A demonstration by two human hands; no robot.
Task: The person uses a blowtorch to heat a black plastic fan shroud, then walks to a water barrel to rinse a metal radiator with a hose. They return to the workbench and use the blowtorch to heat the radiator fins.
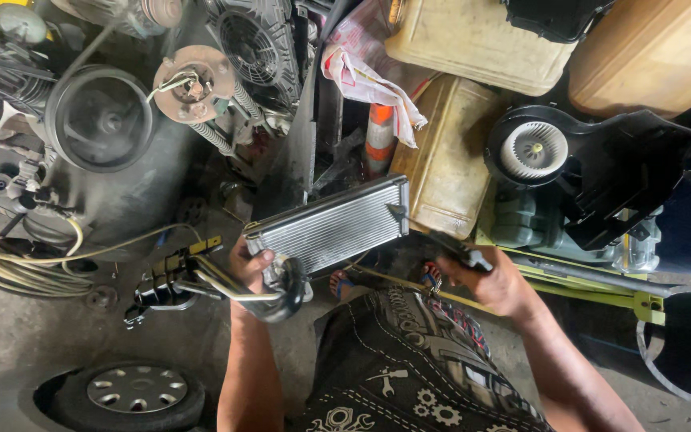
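My left hand (251, 270) grips the near end of a small silver finned radiator core (336, 226), held up tilted over the floor, with bent metal pipes (217, 282) and a black hose fitting at that end. In my right hand (496, 282) is a dark-handled tool (441, 240); its tip touches the core's far right corner. Patterned dark shorts and sandalled feet show below.
Yellowish plastic jerrycans (449, 160) and a black blower housing with a white fan wheel (534, 150) lie ahead to the right. A compressor with a pulley (101, 118), coiled hoses (25, 268), a fan shroud and a wheel (125, 394) crowd the left. A round drum rim (685, 340) sits at right.
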